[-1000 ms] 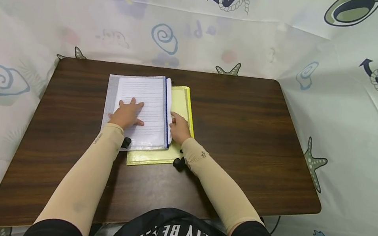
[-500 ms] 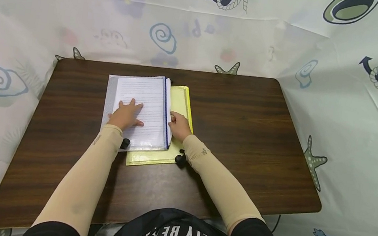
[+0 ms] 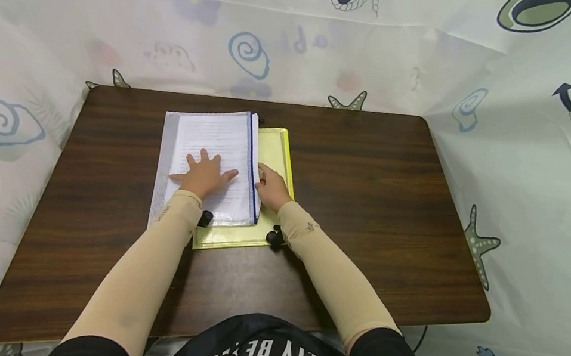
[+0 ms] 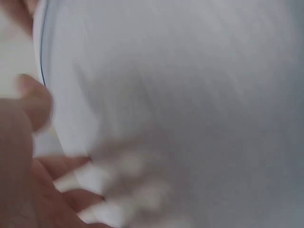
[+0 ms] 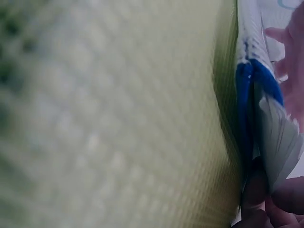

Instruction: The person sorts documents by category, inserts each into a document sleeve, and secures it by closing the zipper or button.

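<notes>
A clear zip pouch [image 3: 166,153] with a blue zip edge [image 5: 245,95] lies on the table, lined paper sheets [image 3: 212,132] inside it. The zip side gapes, and the sheets' edges [image 5: 278,135] stick out fanned in the right wrist view. My left hand [image 3: 204,177] rests with fingers spread on the pouch's front. At the open side my right hand [image 3: 272,190] pinches the edge of the sheets between thumb and fingers. Beneath the clear pouch lies a yellow mesh pouch [image 3: 234,237], showing along the right and bottom. The left wrist view is blurred.
The dark wooden table [image 3: 367,213] has rounded corners, its near edge by the person's body. A white curtain [image 3: 302,48] with sea prints hangs behind and on both sides. Small black wrist cameras [image 3: 275,237] sit close over the pouches.
My left hand has shifted to the right across the clear pouch, its fingers spreading wider. My right hand stays at the sheets' edge.
</notes>
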The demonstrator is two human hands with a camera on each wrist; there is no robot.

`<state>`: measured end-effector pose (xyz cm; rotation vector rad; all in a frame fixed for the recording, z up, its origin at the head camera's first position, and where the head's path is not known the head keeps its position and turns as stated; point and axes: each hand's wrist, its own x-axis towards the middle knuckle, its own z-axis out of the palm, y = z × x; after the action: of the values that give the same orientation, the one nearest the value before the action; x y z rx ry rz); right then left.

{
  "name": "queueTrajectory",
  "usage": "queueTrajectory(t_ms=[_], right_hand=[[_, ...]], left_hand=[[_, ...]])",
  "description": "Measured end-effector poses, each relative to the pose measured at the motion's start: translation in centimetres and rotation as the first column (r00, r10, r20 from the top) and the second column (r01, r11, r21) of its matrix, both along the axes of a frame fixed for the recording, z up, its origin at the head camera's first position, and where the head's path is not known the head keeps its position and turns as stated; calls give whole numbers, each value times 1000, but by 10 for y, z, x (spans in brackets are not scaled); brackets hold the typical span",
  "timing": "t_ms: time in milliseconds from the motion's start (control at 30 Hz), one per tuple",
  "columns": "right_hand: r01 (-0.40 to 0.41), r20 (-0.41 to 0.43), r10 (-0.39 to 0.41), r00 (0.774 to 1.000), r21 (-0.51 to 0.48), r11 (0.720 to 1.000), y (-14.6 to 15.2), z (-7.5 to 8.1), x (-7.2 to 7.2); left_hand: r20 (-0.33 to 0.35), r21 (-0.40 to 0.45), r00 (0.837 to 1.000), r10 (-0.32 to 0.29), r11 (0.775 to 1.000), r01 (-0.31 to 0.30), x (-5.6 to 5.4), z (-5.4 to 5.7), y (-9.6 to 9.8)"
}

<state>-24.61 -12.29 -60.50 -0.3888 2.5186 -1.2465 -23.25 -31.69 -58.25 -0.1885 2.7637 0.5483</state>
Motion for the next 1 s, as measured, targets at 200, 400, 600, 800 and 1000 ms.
queueTrajectory(t_ms=[200,400,600,800,1000], right_hand=[[-36,4,36,999,-19,999,1,2,1],[-45,-25,45,999,1,999,4,4,3],[-91,-43,94,995,67,994,2,3,4],[-83,0,83,997,29,996,1,3,5],[-115,-45,117,992,48,992,3,8,7]], left_hand=[[67,-19,992,111,994,-110,0,2,33],[95,-6,989,111,994,-111,-6,8,52],[23,-138,999,-30,990,33,-10,7,66],[-112,-244,983,-144,963,113,-10,8,65],[-196,-168,964,-179,975,147,-10,17,70]])
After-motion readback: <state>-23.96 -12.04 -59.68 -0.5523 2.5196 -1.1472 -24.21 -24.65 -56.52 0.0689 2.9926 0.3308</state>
